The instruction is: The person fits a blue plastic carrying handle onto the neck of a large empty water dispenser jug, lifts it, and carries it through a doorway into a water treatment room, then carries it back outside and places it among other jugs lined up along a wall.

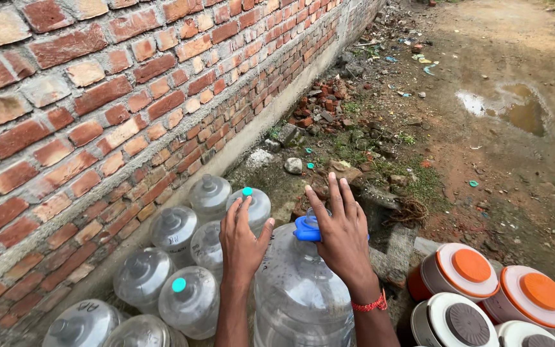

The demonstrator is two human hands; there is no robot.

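A large clear plastic water jar [300, 295] stands upright in front of me. Its neck carries a blue cap [307, 229]. My right hand [340, 236] rests over the cap and neck with fingers spread upward; a red thread band circles the wrist. My left hand [243, 241] lies on the jar's left shoulder, fingers pointing up, touching the plastic. Neither hand closes around anything.
Several clear jars [191, 302] stand along a red brick wall [97, 109] on the left, two with teal caps. White coolers with orange lids [470, 270] sit at the right. Beyond lie rubble, stones and a dirt path with a puddle [515, 109].
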